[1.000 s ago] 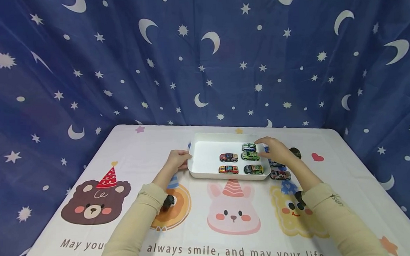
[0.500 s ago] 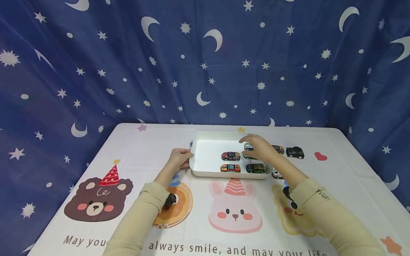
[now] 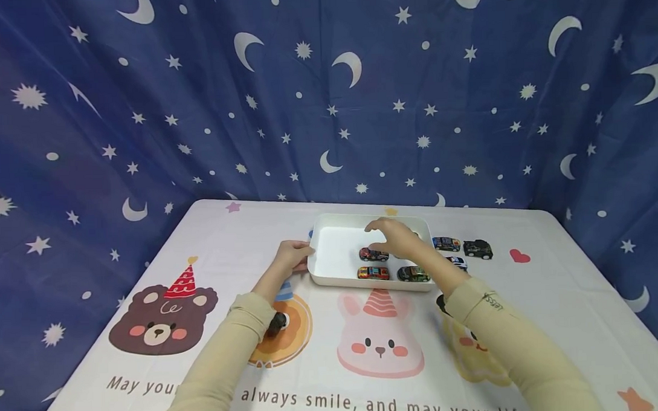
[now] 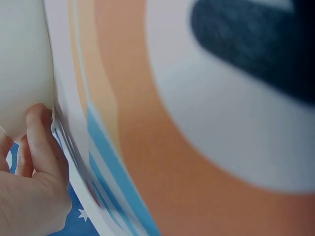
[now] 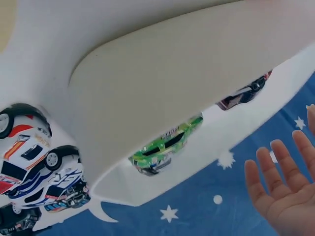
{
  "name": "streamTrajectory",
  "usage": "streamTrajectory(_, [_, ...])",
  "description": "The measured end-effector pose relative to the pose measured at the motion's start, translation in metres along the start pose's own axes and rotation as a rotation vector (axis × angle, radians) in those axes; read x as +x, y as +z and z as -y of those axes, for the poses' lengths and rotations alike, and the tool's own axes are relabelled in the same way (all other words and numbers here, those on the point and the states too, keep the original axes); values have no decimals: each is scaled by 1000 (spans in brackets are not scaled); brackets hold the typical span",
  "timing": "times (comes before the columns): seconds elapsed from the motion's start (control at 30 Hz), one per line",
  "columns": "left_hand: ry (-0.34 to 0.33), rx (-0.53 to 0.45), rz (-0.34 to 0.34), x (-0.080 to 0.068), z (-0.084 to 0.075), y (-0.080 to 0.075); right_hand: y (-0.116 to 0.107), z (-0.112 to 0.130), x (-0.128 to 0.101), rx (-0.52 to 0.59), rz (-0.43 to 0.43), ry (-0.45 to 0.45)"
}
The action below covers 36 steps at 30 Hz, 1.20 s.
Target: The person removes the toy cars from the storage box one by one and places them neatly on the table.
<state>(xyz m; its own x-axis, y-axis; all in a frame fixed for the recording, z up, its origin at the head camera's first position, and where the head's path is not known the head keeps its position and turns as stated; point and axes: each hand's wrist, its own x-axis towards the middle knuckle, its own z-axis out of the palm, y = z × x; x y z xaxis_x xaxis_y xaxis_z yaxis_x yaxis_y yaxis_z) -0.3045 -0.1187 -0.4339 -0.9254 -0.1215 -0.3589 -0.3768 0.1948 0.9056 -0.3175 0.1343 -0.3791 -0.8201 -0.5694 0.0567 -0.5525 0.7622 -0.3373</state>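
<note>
Toy cars sit in a white tray (image 3: pixel 337 278) at the middle of the worktop (image 3: pixel 146 260): a red-and-dark car (image 3: pixel 373 254) and an orange car (image 3: pixel 372 273) inside it, a dark green car (image 3: pixel 413 274) beside them, with a blue car (image 3: pixel 446 244) and a black car (image 3: pixel 477 249) just right of the tray. From the head view, the right hand (image 3: pixel 395 238) hovers over the tray's middle, its grip wide and holding nothing; the left hand (image 3: pixel 292 255) rests against the tray's left wall.

In the left wrist view, the left hand's fingers (image 4: pixel 42 142) lie curled against the tray wall (image 4: pixel 24 69).

In the right wrist view, the right hand's fingers (image 5: pixel 275 172) are spread, with a bright green car (image 5: pixel 165 145) inside the tray and a white car (image 5: pixel 34 157) outside it.

Judging from this, a low sweep could knock the cars out of line, or the tray could slide if the left hand slackens.
</note>
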Motion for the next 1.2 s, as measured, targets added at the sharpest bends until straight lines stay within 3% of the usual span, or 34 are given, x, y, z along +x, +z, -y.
streamTrajectory(0.17, [-8,-11,-2,0,1,2,8,-4,10,-25,110,21])
streamTrajectory(0.33, [-11,2,8,-1,-2,3,12,-7,12,-30,159,46])
streamTrajectory(0.93, [-18,-8,6,0,-1,-1,25,-7,20,-63,195,70])
streamTrajectory(1.2, [-11,11,5,0,0,-1,27,-11,21,-72,207,136])
